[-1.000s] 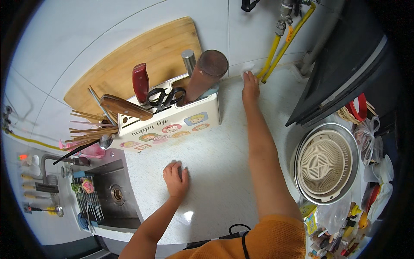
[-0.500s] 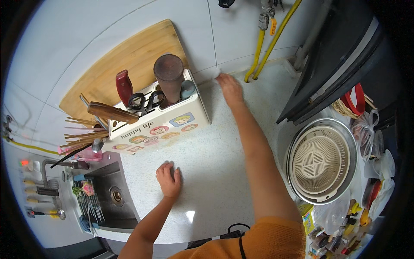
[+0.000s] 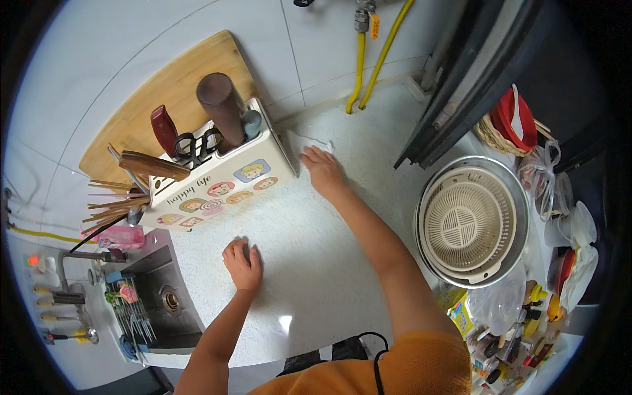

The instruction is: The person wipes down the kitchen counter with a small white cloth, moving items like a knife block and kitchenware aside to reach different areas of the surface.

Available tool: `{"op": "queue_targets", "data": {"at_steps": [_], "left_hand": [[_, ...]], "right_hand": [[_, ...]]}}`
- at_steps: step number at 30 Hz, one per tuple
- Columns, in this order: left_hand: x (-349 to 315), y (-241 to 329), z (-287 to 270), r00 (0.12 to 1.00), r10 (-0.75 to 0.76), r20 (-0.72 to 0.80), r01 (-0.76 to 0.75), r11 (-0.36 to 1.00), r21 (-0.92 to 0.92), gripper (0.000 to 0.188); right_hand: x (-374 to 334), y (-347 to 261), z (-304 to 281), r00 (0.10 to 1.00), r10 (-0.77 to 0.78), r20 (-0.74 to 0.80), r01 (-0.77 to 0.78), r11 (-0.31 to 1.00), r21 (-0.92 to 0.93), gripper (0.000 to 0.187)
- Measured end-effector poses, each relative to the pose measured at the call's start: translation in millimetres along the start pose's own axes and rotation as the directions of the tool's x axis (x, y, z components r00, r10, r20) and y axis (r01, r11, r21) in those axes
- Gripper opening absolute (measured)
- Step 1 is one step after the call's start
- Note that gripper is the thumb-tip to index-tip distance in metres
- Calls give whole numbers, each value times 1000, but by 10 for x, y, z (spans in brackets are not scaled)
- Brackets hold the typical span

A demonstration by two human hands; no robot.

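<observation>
Here, the person's bare right hand [image 3: 324, 172] reaches across the pale speckled countertop [image 3: 316, 283], its outstretched fingers resting on a thin, crumpled white cloth or tissue [image 3: 307, 140]; whether they pinch it, one cannot tell. That white piece lies on the countertop just beside the right end of a cream, box-shaped knife holder with cartoon stickers [image 3: 227, 179]. The bare left hand [image 3: 243, 266] rests nearer the body, fingers loosely bent and released.
</observation>
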State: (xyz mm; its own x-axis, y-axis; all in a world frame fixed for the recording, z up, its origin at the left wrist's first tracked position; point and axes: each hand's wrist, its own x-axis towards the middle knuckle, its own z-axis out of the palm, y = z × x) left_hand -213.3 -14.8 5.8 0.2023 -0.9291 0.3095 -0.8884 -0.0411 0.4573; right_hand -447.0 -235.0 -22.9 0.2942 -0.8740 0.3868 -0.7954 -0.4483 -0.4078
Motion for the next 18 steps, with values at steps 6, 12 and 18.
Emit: {"op": "queue_targets", "data": {"at_steps": [6,12,18], "left_hand": [[9,-44,5,1000,15,-9,-15,1000,7,27],[12,-45,15,998,54,-19,-54,998,16,25],[-2,-53,-11,999,33,-9,-33,999,-27,26]], "right_hand": [[92,705,-234,951,309,-23,-307,932,-194,38],[-333,1221,-484,644,732,-222,-764,631,-138,45],[-785,874,-663,720,639,-272,-680,571,-460,45]]}}
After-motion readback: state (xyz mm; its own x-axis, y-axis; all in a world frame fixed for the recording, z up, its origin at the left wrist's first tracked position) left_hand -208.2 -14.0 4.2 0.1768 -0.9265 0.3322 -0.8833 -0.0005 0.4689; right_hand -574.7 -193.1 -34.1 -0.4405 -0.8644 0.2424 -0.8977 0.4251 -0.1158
